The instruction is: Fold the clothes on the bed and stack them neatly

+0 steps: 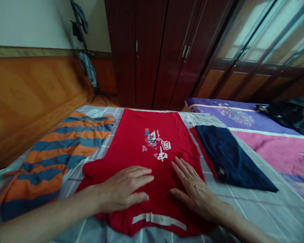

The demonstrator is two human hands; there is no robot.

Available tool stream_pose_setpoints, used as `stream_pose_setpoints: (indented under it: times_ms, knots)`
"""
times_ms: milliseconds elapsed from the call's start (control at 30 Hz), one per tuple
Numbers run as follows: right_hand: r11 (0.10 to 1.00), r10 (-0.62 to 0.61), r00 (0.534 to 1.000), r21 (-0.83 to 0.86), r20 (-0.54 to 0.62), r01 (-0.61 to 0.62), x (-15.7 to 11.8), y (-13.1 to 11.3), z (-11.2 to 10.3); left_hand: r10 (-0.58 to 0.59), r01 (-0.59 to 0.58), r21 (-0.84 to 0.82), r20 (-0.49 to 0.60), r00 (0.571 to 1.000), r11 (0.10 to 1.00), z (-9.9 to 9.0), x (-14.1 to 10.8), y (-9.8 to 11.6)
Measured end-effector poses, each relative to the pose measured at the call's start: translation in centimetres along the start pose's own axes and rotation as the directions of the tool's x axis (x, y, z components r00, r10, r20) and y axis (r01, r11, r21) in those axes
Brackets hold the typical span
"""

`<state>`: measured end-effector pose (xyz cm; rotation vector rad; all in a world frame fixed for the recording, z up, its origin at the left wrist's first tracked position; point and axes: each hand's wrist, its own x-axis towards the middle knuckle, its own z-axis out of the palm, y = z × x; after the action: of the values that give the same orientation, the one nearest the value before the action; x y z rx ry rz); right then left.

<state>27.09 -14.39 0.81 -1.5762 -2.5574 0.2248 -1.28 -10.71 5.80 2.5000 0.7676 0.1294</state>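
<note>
A red T-shirt (147, 121) with a white and coloured print lies spread on the bed, its neckline toward me and its hem away. My left hand (128, 187) rests on or just over the shirt's upper part, left of the middle, fingers stretched out to the right. On the right side of the chest, my right hand (192, 185) lies with its fingers extended forward, just below the print. Neither hand grips the cloth. The right sleeve is largely hidden under my right hand and forearm.
A folded dark blue garment (233, 155) lies on something red at right. Orange and grey striped cloth (73, 145) is bunched at left on the checked sheet (243, 199). Beyond stand a dark red wardrobe (152, 50) and a coat stand (81, 33). A purple and pink cover (263, 145) lies far right.
</note>
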Motion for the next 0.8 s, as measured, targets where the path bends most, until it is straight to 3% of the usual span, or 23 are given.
stream_pose_setpoints:
  times_ms: [67,167,267,400,467,600,700,800]
  knots:
    - [0.993,-0.108,0.994,0.036,0.000,0.108,1.2,-0.9,-1.3,-0.179,0.193,0.071,-0.166,0.970,0.979,-1.2,-0.9,-1.2]
    - [0.939,-0.327,0.944,0.132,0.044,0.319,3.2,-3.4,-3.3,-0.374,0.445,0.152,-0.344,0.861,0.883,-2.6,-2.8,-3.2]
    - [0.824,-0.537,0.842,0.246,0.054,0.510,5.2,-6.4,-3.9,-0.523,0.613,0.151,-0.391,0.758,0.776,-3.4,-4.9,-4.7]
    - [0.630,-0.764,0.643,0.278,0.054,0.725,7.2,-9.6,-1.0,-0.686,0.744,0.029,-0.363,0.630,0.668,-3.5,-7.3,-6.0]
    - [0.557,-0.825,0.565,0.209,0.024,0.804,7.7,-10.3,1.3,-0.725,0.757,-0.038,-0.327,0.607,0.652,-3.3,-8.1,-6.6]
    - [0.497,-0.862,0.501,0.063,-0.074,0.865,7.9,-10.4,4.7,-0.767,0.765,-0.134,-0.263,0.585,0.630,-3.3,-8.6,-7.7]
    - [0.480,-0.870,0.475,-0.012,-0.133,0.877,7.9,-10.1,5.3,-0.797,0.763,-0.229,-0.175,0.579,0.604,-4.3,-8.1,-7.9]
    - [0.478,-0.869,0.459,-0.072,-0.182,0.876,7.9,-10.0,5.0,-0.809,0.696,-0.458,-0.095,0.581,0.554,-5.6,-7.1,-7.2]
